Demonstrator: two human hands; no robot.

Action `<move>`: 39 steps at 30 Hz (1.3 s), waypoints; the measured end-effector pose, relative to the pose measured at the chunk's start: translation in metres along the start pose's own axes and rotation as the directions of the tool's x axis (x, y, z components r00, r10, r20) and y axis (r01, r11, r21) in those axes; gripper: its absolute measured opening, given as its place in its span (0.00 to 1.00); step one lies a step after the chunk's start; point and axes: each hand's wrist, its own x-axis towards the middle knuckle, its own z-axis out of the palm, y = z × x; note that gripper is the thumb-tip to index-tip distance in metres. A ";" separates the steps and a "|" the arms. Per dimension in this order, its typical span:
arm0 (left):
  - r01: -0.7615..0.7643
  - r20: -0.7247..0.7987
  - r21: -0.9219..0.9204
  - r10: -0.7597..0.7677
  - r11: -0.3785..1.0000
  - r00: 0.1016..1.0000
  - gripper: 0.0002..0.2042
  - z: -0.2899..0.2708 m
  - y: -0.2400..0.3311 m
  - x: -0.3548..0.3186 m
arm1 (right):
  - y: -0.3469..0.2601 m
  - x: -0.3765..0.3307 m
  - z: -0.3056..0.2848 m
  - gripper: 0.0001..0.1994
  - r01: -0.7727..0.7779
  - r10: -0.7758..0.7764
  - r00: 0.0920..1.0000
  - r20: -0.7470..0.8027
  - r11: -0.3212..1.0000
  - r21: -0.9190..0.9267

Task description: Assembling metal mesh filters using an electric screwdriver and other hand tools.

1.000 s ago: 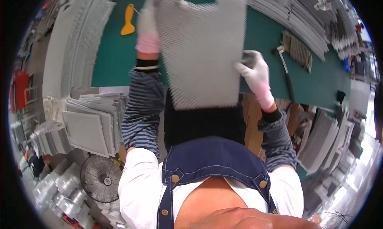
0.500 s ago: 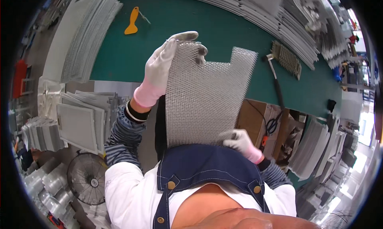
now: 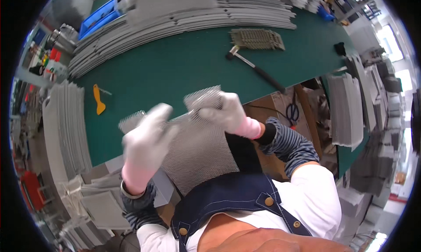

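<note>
While right grip (image 3: 230, 114) pinches one mesh sheet (image 3: 199, 157) | left grip (image 3: 147, 140) too blurred to tell | one hammer (image 3: 264, 75) | one scraper (image 3: 98, 101)

The mesh sheet (image 3: 199, 157) is silver-grey, the 2 sleeves (image 3: 290, 145) striped, the tabletop (image 3: 158, 72) green.

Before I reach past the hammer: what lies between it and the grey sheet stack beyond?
In the head view, a ribbed, beige block lies on the green table between the hammer and the grey sheet stack.
</note>
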 end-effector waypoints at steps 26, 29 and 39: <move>-0.137 0.207 0.408 0.055 0.902 0.977 0.29 0.104 -0.076 0.000 | 0.001 0.129 -0.087 0.20 0.192 -0.069 0.978 0.199 0.679 -0.709; -0.129 0.260 0.416 0.019 0.900 0.966 0.30 0.110 -0.075 0.002 | 0.031 0.161 -0.033 0.20 0.168 0.272 0.866 0.419 0.632 -0.756; -0.102 0.351 0.262 0.004 0.960 0.936 0.25 0.100 -0.092 0.006 | 0.026 0.180 -0.011 0.18 -0.020 0.508 0.637 0.580 0.763 -0.646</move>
